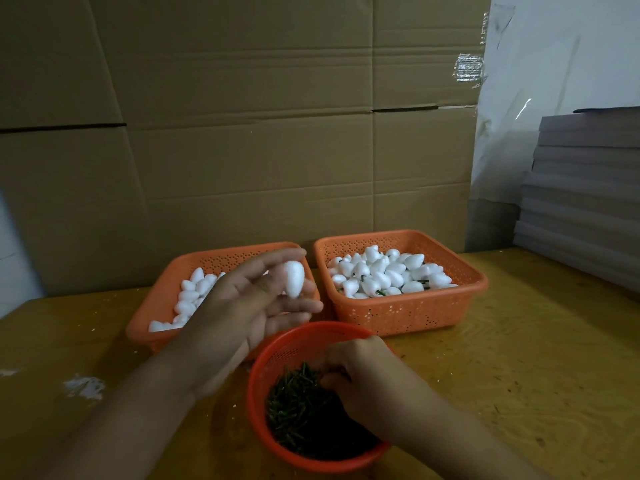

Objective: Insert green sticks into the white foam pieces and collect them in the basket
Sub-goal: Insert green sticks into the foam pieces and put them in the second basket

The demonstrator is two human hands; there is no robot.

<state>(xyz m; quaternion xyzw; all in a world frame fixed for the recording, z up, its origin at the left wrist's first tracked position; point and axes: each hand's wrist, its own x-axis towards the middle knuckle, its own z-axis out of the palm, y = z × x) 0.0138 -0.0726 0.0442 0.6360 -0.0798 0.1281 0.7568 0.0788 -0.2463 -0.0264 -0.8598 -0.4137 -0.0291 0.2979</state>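
My left hand (249, 299) is raised palm up over the left orange basket (162, 299) and holds one white foam piece (294, 278) between thumb and fingers. That basket holds several plain foam pieces (190, 296). My right hand (360, 372) reaches into the round red basket (273, 351), fingers curled down among the green sticks (294, 407); whether it holds a stick is hidden. The right orange basket (408, 313) holds several foam pieces (384, 275), some with green sticks showing.
All three baskets stand on a yellow wooden table (536, 358). A cardboard wall (242, 133) rises just behind them. A stack of grey boards (585, 188) sits at the right rear. White scuffs mark the table at the left (85, 386).
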